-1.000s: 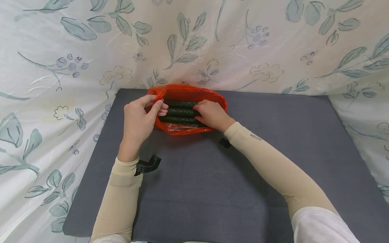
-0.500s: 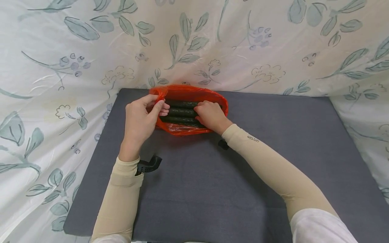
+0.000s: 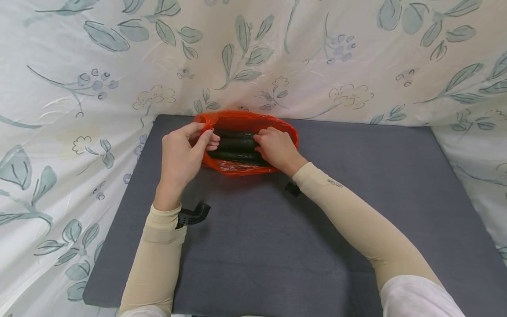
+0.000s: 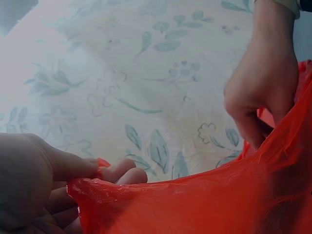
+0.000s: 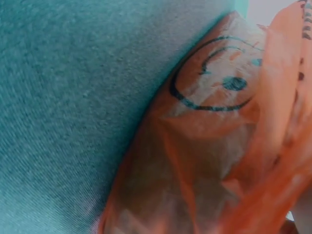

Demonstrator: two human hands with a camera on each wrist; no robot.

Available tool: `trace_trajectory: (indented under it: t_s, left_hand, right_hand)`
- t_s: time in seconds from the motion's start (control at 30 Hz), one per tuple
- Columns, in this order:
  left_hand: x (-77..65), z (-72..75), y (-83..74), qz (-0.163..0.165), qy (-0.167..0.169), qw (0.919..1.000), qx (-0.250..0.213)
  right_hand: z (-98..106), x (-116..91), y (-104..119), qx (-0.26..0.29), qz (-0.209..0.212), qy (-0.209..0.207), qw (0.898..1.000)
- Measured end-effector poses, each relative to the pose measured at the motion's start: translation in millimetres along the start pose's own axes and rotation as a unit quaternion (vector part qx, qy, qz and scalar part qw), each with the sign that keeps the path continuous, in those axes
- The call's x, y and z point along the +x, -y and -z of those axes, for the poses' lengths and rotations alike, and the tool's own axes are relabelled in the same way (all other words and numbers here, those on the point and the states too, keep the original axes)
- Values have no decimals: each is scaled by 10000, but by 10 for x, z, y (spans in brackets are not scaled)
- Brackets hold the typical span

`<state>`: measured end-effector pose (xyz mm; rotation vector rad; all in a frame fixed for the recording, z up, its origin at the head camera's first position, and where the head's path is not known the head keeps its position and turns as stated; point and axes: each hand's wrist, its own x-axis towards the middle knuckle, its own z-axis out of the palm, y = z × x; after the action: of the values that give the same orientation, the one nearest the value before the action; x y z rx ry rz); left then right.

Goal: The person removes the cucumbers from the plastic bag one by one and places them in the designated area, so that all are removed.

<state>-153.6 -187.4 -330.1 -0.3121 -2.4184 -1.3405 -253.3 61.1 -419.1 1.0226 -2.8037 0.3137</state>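
A red plastic bag (image 3: pixel 229 171) lies at the back of the table with its mouth spread toward me. Dark green cucumbers (image 3: pixel 235 144) lie side by side inside it. My left hand (image 3: pixel 180 152) pinches the bag's left rim between thumb and fingers; the left wrist view shows the film bunched there. Reaching into the bag from the right, my right hand (image 3: pixel 279 149) grips the right end of the middle cucumber, its fingertips partly hidden. In the right wrist view the bag's outer side (image 5: pixel 195 126) carries a black printed face, and the hand is mostly hidden.
The grey table (image 3: pixel 257 237) spreads out in front of the bag and to both sides. A floral-patterned sheet (image 3: pixel 253 53) hangs right behind the table's back edge and along its sides. A black wrist mount (image 3: pixel 194 214) sits on the left forearm.
The middle cucumber has shifted slightly in the bag and shows larger beside the others, with my right hand on its end. The left hand keeps its hold on the rim.
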Motion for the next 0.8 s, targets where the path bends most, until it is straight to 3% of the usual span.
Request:
trace_trajectory:
  t_s: [0.8]
  left_hand:
    - [-1,-6,-4,45,-64,9999,68]
  right_hand:
    - [374,-130,-21,96,61,-680,9976]
